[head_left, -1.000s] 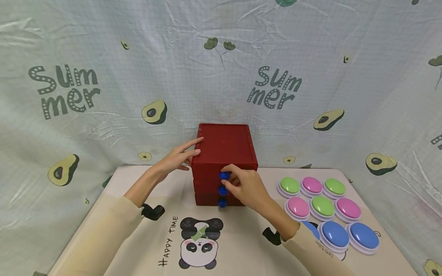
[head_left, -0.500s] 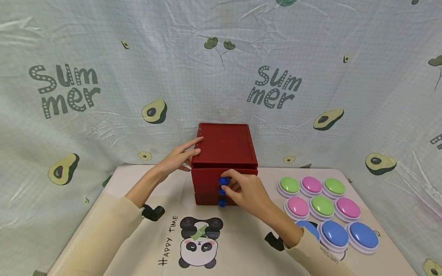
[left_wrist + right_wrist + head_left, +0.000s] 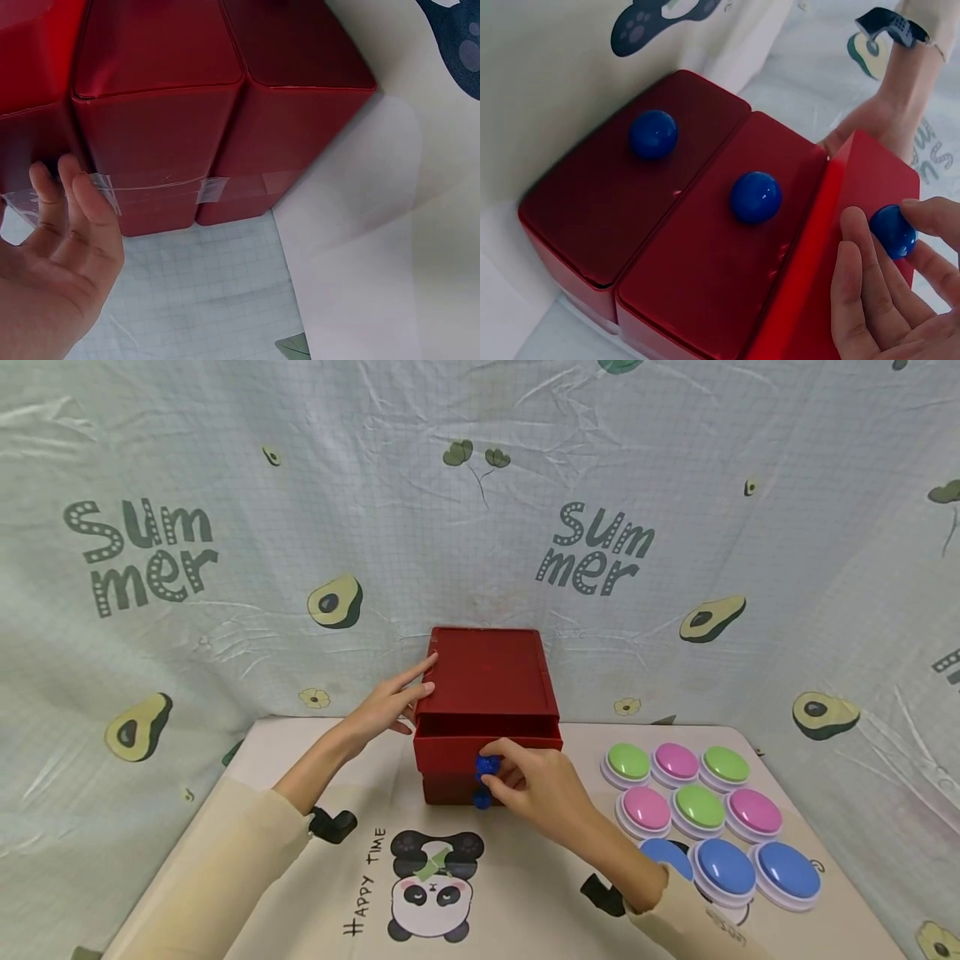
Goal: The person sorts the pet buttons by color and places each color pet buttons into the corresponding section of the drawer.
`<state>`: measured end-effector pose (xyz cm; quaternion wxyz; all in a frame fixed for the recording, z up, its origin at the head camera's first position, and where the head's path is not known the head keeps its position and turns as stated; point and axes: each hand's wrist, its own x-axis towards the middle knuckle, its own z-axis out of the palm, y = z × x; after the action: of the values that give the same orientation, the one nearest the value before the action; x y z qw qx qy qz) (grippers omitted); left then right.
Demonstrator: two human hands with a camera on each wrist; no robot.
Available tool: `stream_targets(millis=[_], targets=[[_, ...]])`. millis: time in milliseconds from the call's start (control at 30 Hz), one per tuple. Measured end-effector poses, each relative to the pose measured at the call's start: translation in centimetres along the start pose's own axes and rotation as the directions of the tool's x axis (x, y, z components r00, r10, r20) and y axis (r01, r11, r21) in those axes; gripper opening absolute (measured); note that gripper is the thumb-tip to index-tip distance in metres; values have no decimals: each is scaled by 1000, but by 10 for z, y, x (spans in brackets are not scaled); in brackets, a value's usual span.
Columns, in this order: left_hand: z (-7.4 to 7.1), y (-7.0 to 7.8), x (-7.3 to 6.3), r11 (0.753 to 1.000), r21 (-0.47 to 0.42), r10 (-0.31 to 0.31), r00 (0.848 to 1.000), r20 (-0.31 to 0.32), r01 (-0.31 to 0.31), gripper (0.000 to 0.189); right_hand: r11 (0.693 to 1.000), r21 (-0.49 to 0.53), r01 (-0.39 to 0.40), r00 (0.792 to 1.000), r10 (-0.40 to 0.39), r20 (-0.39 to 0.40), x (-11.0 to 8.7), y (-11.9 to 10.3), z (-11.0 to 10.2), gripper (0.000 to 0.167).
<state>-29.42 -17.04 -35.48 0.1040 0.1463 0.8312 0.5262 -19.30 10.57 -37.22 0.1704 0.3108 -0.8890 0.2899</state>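
Observation:
A red cabinet [image 3: 491,672] of three stacked drawers stands at the back of the table, each drawer with a round blue knob. Its top drawer [image 3: 442,753] is pulled partway out, leaving a dark gap under the cabinet's top. My right hand [image 3: 543,781] pinches the top drawer's knob [image 3: 893,232] between thumb and fingers. In the right wrist view the middle knob [image 3: 755,197] and bottom knob [image 3: 653,134] sit free on their drawer fronts. My left hand [image 3: 381,708] rests on the cabinet's left side, fingers extended, some at the top edge; clear tape [image 3: 214,189] runs along that side.
Several green, pink and blue push buttons [image 3: 700,807] in white bases stand in rows at the table's right. A panda picture [image 3: 432,906] is printed on the table [image 3: 315,893] in front of the cabinet. A patterned curtain [image 3: 420,543] hangs close behind.
The top drawer has slid out toward me from flush, with my right hand drawing its knob forward and down in the view. My left hand stays nearly still on the cabinet.

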Motion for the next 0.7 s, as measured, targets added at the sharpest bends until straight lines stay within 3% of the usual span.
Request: stream_targets(millis=[700], targets=[[0,-2,3,1000,1,-17,1000,11,17,60,999,11,39,999,-39,-5,-19,-11,-5,26]])
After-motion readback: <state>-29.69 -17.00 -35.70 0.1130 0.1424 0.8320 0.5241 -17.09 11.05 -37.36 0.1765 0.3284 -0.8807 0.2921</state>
